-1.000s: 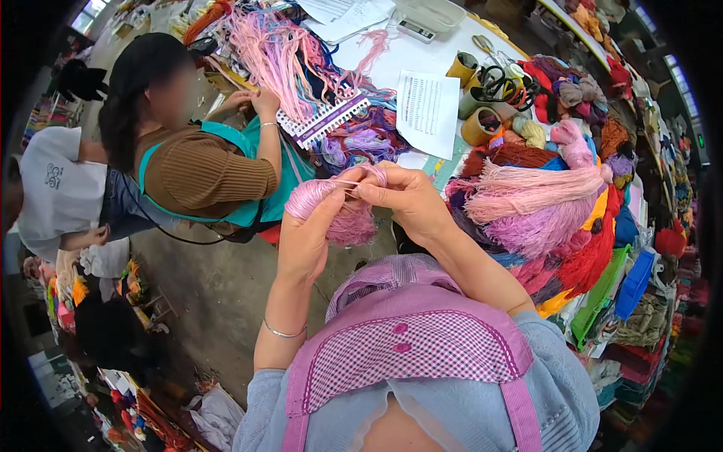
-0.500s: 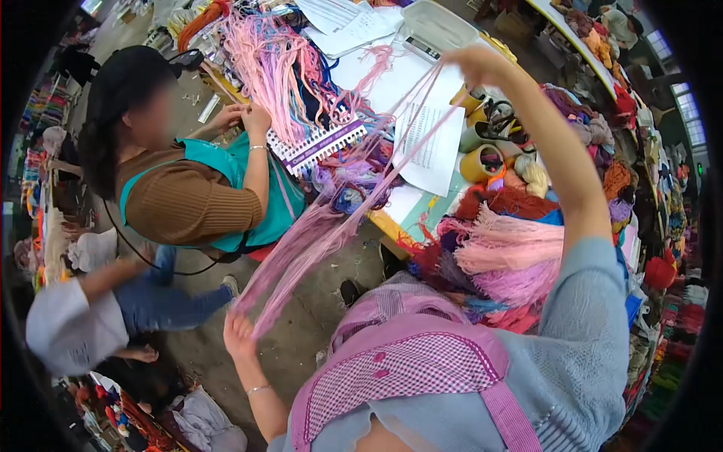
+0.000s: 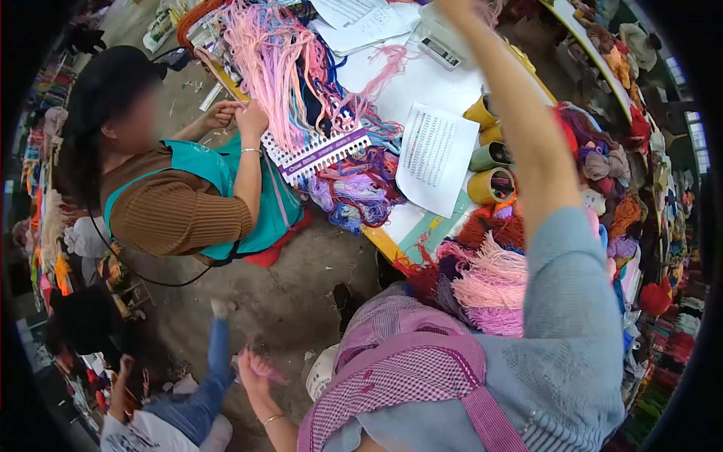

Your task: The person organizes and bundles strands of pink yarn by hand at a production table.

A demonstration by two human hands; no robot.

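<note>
My left hand (image 3: 256, 367) is closed around pink yarn (image 3: 277, 374), low in the view above the floor. Raised at the top edge, my right hand (image 3: 454, 7) has its fingers cut off by the frame, with some pink yarn (image 3: 491, 10) beside it. Beneath that arm lie a digital scale (image 3: 439, 51) and a printed sheet (image 3: 435, 160). Pink and lilac yarn bundles (image 3: 493, 282) rest on the near part of the table. A tangle of purple and blue yarn (image 3: 354, 188) sits at the table's corner.
A co-worker in a teal apron (image 3: 267, 196) stands at the left, both hands together near hanging pink strands (image 3: 260, 68). Yellow and green cans (image 3: 489, 185) stand on the table (image 3: 384, 242). Another person in jeans (image 3: 188, 410) is at the lower left.
The long pink strands stretched between my hands no longer show there. My left hand is slightly lower, my right hand higher, partly out of frame. The person in jeans moved down the view.
</note>
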